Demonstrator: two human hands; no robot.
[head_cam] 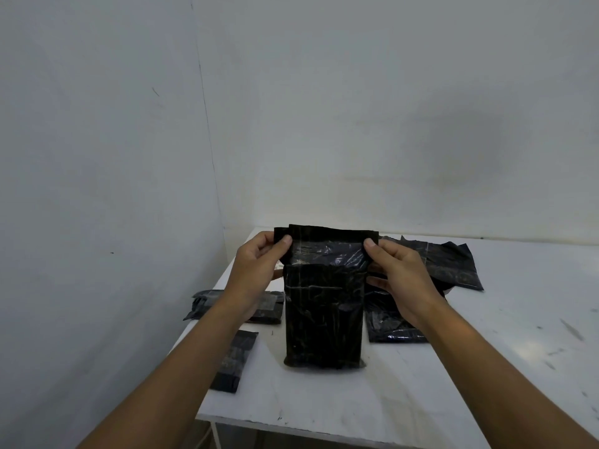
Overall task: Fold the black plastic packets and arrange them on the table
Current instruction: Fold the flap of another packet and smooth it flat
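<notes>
- While its lower end rests on the white table (453, 367), roughly midway between the left and right edges, the black plastic packet (324, 312) stands upright, with a glossy band just below its top edge.
- The left hand (256, 270) pinches the packet's top left corner, thumb on the near face and fingers curled behind.
- The right hand (402, 280) pinches the top right corner the same way, its lower fingers bent beside the packet's right side.
- Two folded packets (235, 364) lie along the table's left edge, one partly under the left forearm.
- A loose pile of flat packets (447, 264) lies behind the right hand, toward the back edge.
</notes>
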